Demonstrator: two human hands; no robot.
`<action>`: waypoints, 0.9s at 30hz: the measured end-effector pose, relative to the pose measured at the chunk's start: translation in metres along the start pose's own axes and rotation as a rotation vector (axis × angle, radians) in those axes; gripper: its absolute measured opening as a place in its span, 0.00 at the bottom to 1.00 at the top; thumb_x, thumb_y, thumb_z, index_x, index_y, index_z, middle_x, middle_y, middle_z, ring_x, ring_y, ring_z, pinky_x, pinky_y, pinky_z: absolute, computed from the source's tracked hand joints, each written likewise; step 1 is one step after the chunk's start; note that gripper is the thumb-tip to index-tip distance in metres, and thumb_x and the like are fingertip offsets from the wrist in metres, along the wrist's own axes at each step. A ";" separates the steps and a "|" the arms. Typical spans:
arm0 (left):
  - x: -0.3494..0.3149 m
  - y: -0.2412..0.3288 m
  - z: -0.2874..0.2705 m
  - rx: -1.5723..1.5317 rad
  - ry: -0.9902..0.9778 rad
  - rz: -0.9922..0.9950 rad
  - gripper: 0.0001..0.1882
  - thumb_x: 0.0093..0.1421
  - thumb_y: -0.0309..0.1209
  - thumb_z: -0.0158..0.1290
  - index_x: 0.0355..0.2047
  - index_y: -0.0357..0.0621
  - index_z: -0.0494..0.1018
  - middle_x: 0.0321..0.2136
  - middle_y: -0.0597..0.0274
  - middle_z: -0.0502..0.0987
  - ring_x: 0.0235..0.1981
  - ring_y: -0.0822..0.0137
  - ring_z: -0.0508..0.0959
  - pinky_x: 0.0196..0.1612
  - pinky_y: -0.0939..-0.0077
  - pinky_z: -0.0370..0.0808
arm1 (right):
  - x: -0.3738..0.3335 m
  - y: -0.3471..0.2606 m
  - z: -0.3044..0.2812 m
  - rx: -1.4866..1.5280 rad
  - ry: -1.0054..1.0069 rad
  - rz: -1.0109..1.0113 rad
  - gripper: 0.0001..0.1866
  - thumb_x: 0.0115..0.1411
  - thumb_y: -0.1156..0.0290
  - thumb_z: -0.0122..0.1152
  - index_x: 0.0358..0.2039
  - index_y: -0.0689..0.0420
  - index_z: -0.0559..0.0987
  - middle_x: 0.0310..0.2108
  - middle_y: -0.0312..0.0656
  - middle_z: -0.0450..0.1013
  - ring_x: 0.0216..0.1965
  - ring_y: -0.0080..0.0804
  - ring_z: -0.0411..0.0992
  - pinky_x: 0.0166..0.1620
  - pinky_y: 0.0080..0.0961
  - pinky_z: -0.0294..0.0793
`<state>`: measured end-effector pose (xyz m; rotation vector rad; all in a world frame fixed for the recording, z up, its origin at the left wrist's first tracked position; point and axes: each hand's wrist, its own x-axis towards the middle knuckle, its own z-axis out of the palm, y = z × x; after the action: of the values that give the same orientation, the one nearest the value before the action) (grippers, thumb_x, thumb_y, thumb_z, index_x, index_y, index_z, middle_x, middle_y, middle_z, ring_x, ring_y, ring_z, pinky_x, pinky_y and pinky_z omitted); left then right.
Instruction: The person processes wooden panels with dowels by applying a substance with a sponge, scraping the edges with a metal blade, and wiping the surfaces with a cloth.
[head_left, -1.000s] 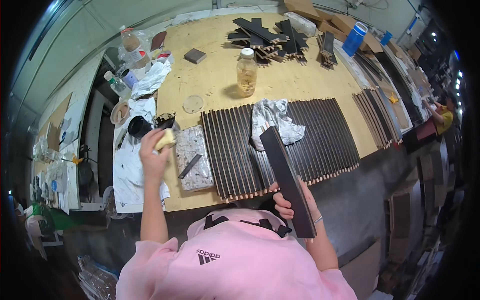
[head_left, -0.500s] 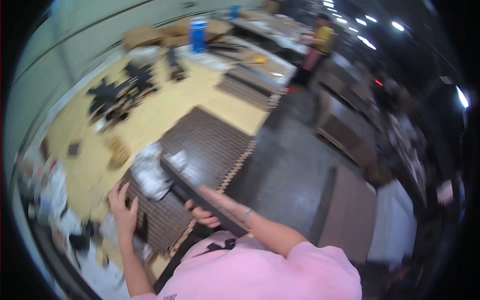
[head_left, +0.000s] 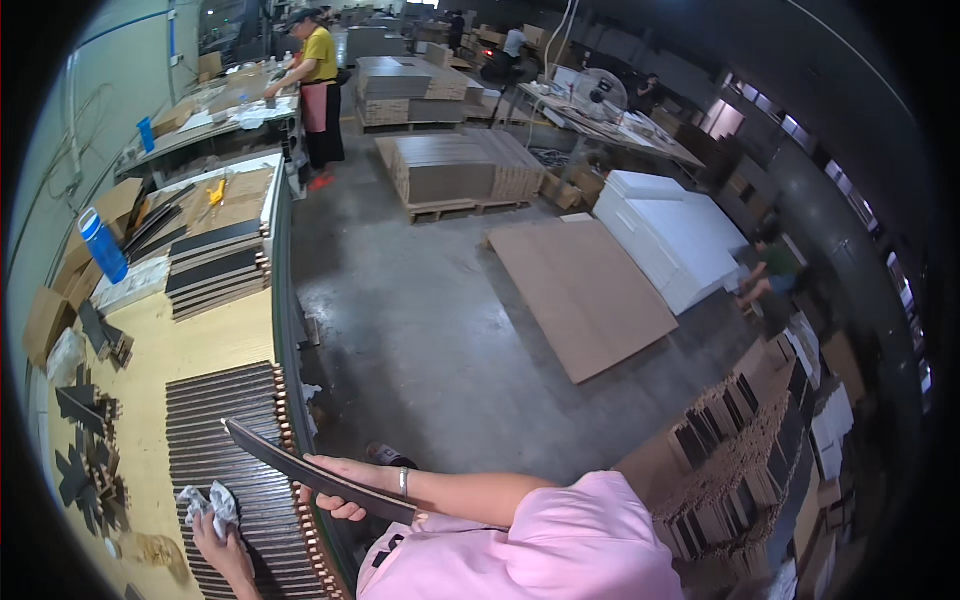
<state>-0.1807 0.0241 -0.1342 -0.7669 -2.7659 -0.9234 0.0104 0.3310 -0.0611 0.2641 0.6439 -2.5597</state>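
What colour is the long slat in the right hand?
Dark brown, nearly black: the slat in the right hand, seen in the head view.

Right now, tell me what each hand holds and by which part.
The right hand holds a dark slat flat, its grip near the end nearest the body. The left hand rests on a crumpled rag lying on the slat row.

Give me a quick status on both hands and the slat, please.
Right hand gripping dark slat, held above the bench. Left hand on white rag, atop the laid-out slats. Nothing in the way.
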 end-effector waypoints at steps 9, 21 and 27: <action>-0.010 0.144 -0.032 -0.409 0.330 -0.041 0.21 0.50 0.13 0.56 0.47 0.32 0.72 0.49 0.49 0.74 0.49 0.55 0.74 0.55 0.64 0.70 | 0.059 -0.034 0.011 -0.066 0.030 0.205 0.31 0.67 0.36 0.37 0.41 0.53 0.73 0.19 0.32 0.63 0.16 0.21 0.65 0.17 0.23 0.69; 0.103 0.110 -0.039 -0.045 0.492 0.127 0.12 0.53 0.24 0.59 0.39 0.35 0.76 0.42 0.47 0.75 0.42 0.47 0.76 0.46 0.61 0.72 | 0.088 -0.057 0.025 -0.073 -0.269 0.544 0.34 0.71 0.39 0.27 0.50 0.57 0.69 0.18 0.33 0.57 0.14 0.19 0.56 0.15 0.16 0.58; 0.102 0.163 -0.057 -0.205 0.692 0.074 0.09 0.53 0.18 0.54 0.36 0.35 0.78 0.37 0.50 0.77 0.37 0.54 0.78 0.42 0.67 0.73 | 0.092 -0.077 0.004 -0.070 -0.319 0.396 0.36 0.68 0.35 0.29 0.49 0.55 0.70 0.17 0.33 0.55 0.15 0.21 0.54 0.14 0.16 0.55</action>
<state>-0.1889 0.1455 0.0256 -0.4480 -2.0545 -1.1918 -0.1076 0.3510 -0.0545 -0.0411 0.5002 -2.1314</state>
